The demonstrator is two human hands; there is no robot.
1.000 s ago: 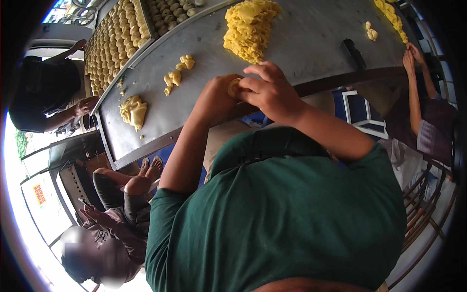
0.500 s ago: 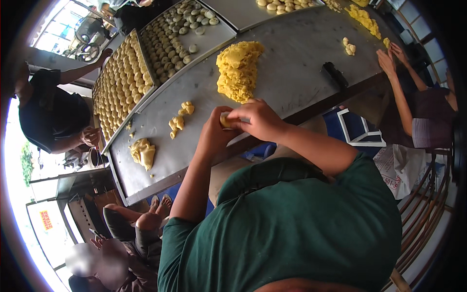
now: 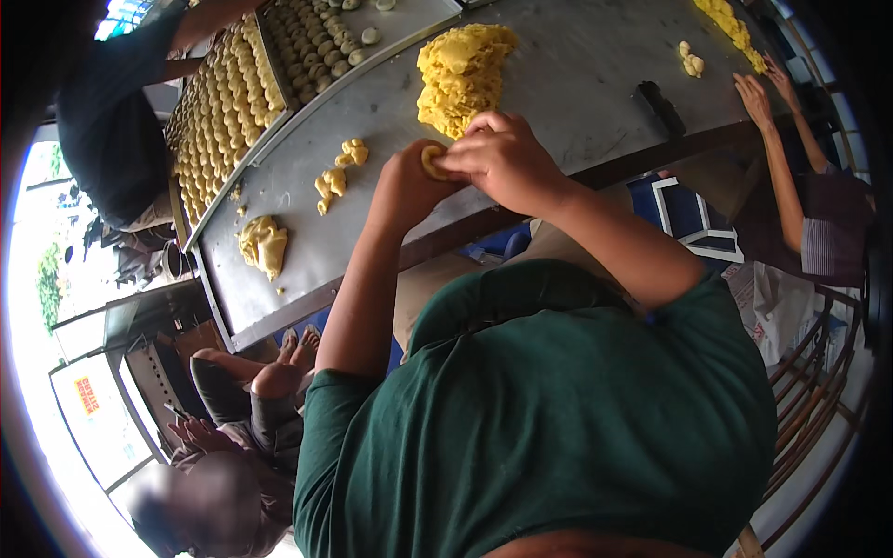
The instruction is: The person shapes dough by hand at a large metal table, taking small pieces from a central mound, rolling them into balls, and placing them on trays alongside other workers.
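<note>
My left hand (image 3: 406,191) is closed around a small round of pale yellow dough (image 3: 433,162), cupping it above the near table edge. My right hand (image 3: 510,166) presses its fingers against the dough from the right, partly covering it. Just beyond both hands a tall, crumbly yellow mound of filling (image 3: 462,79) rests on the metal table (image 3: 567,88). To the left lie small dough pieces (image 3: 329,186) and a larger smooth lump of dough (image 3: 264,245).
Trays of round dough balls (image 3: 223,116) stand along the far left edge. At the left, a person in dark clothes (image 3: 112,139) bends over them. A black object (image 3: 660,109) lies to the right, near a co-worker's hands (image 3: 758,98). Another person (image 3: 237,465) sits lower left.
My hands and the table sit higher in the picture. More of the dough round shows in my left hand. The person at the left has leaned over the trays.
</note>
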